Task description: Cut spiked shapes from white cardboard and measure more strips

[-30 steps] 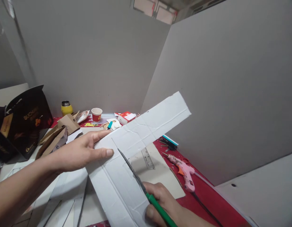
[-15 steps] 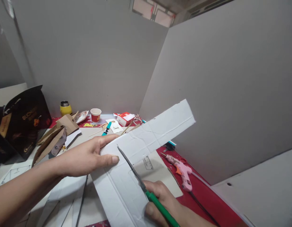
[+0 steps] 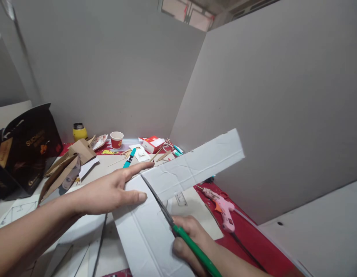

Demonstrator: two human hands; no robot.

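Note:
A creased piece of white cardboard (image 3: 149, 234) is held up above the table, with a long strip of it sticking out to the upper right. My left hand (image 3: 123, 190) grips its left edge, thumb on top and fingers behind. My right hand (image 3: 192, 238) is closed around green-handled scissors (image 3: 192, 244). Their dark blades lie across the cardboard at the base of the strip, with the tip near its upper edge, just right of my left thumb. The lower blade is hidden behind the cardboard.
To the right, a pink hot glue gun (image 3: 221, 207) lies on the red table cover (image 3: 247, 242). At the back stand a paper cup (image 3: 116, 141), a yellow jar (image 3: 79, 132) and a red-and-white box (image 3: 153, 144). A teal marker (image 3: 130, 157) lies nearer. On the left are a black box (image 3: 28, 150) and cardboard scraps (image 3: 82, 150).
The scissor tip has moved up toward the cardboard's upper edge, and the blades look more closed. The strip's free end has dropped slightly and shifted right.

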